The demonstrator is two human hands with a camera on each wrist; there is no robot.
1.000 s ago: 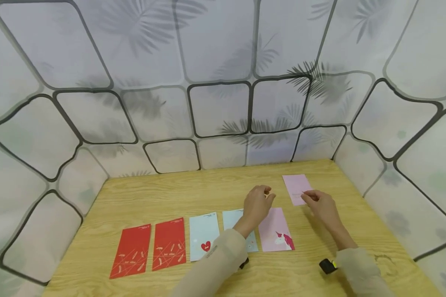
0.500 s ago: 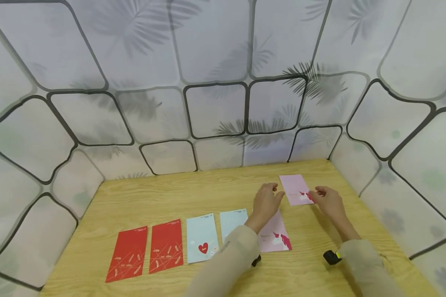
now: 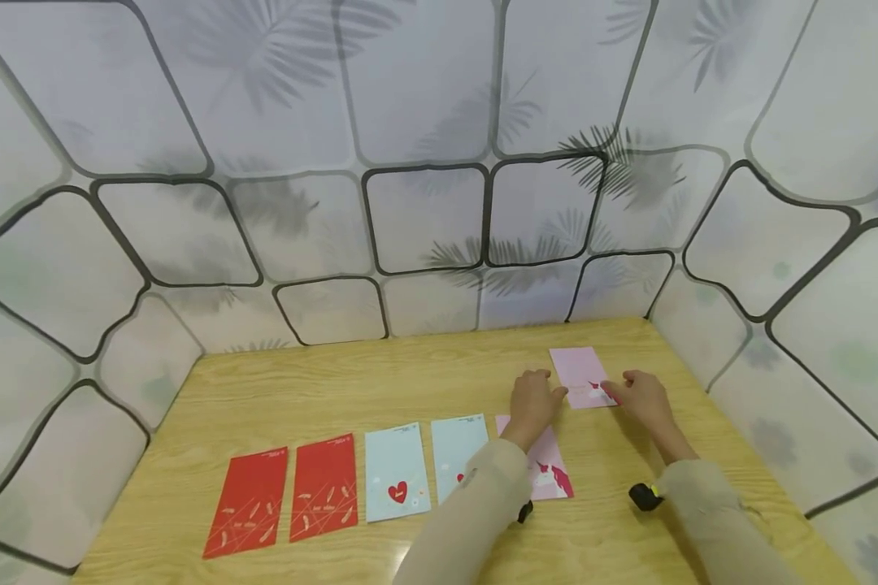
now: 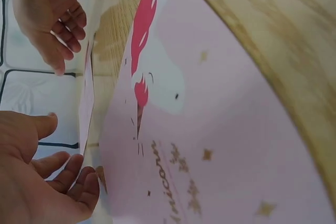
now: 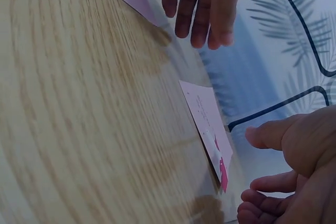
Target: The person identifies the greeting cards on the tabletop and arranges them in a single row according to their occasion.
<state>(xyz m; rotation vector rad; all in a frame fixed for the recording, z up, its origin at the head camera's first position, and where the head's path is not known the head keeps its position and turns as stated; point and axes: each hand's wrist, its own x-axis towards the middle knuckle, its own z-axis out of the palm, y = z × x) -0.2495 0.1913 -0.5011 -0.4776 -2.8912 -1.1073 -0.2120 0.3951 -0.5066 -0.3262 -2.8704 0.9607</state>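
A pink unicorn card (image 3: 576,370) lies on the wooden table at the back right. My left hand (image 3: 536,402) is by its left edge with fingers loosely bent; the left wrist view puts these fingertips (image 4: 79,169) very close to the card's end, and contact cannot be told. Across from it, my right hand (image 3: 647,404) has its thumb and fingers apart at the card's lower right corner. The right wrist view shows a gap between this hand (image 5: 299,166) and the card (image 5: 207,124). A second pink unicorn card (image 3: 552,471) lies nearer, partly hidden by my left wrist and sleeve.
Left of the pink cards, a row holds two light blue heart cards, one (image 3: 395,471) fully visible and one (image 3: 457,443) partly behind my sleeve, then two red cards (image 3: 324,483) (image 3: 247,500). A patterned curtain (image 3: 432,219) borders the table (image 3: 322,390) at the back and sides.
My left hand has moved right to the far pink card's left edge. The right hand drew back from over this card to its lower right corner, uncovering the unicorn print.
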